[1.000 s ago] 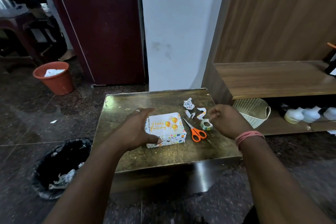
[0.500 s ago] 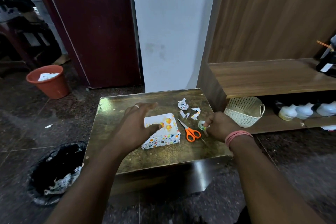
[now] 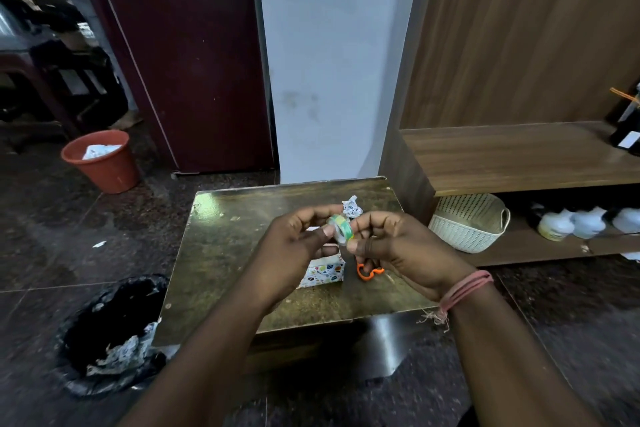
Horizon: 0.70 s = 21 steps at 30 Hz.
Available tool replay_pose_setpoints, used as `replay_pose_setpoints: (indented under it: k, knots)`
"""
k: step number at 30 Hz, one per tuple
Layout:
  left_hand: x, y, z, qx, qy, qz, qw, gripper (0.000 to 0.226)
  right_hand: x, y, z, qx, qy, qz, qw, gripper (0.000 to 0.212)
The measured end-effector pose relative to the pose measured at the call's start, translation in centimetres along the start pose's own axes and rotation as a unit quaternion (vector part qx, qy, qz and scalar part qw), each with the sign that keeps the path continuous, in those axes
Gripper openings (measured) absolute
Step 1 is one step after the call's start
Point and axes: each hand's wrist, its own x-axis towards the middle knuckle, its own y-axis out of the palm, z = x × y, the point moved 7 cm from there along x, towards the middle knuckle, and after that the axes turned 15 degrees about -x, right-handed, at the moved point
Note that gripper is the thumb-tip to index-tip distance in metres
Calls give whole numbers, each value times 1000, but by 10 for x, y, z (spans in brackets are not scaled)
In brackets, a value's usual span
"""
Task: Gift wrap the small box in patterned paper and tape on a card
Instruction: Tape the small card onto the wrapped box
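Above the low brass-coloured table (image 3: 228, 253), both my hands hold a small green roll of tape (image 3: 342, 229). My left hand (image 3: 298, 246) pinches its left side with thumb and fingers. My right hand (image 3: 394, 246) grips its right side with curled fingers. Below them lies the small box wrapped in patterned paper (image 3: 323, 272); only its front side shows, and the card on top is hidden by my hands. Orange scissor handles (image 3: 369, 272) stick out under my right hand.
A crumpled paper scrap (image 3: 351, 207) lies at the table's back. A black-lined bin (image 3: 114, 336) with paper offcuts stands on the floor at left, an orange bucket (image 3: 102, 163) farther back. A white basket (image 3: 469, 225) and bottles sit on the low shelf at right.
My right hand lifted the tape roll off the table. My left hand left the wrapped box and came up to meet the roll. The box stays on the table.
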Motion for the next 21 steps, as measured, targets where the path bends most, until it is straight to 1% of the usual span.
replay_pose_setpoints:
  k: [2,4,6,8,12,15,17,19,21]
  knots:
    - [2,-5,-5,28,26,-19,999,27,2,8,2,11,-10,23,1000,17]
    - [1,-9,-9,62,41,-32,997,29,5,12,6,62,-15,30,998,24]
    - [-1,-12,-11,94,48,-41,994,30,9,15,10,113,-14,17,993,27]
    - [-2,-14,-13,139,54,-45,988,29,12,18,8,124,-2,-4,992,28]
    - [-2,-16,-14,211,46,-39,976,28,20,23,-2,159,30,-28,986,20]
    - [-2,-18,-11,203,29,-38,978,25,24,23,-2,166,36,-33,985,13]
    - [-2,-19,-11,193,23,-40,980,25,28,22,0,155,23,-38,987,11]
    - [-2,-21,-10,186,9,-54,981,22,30,21,6,130,-9,-58,990,8]
    - [-1,-24,-9,158,-17,-70,985,22,32,22,13,108,-52,-84,989,15]
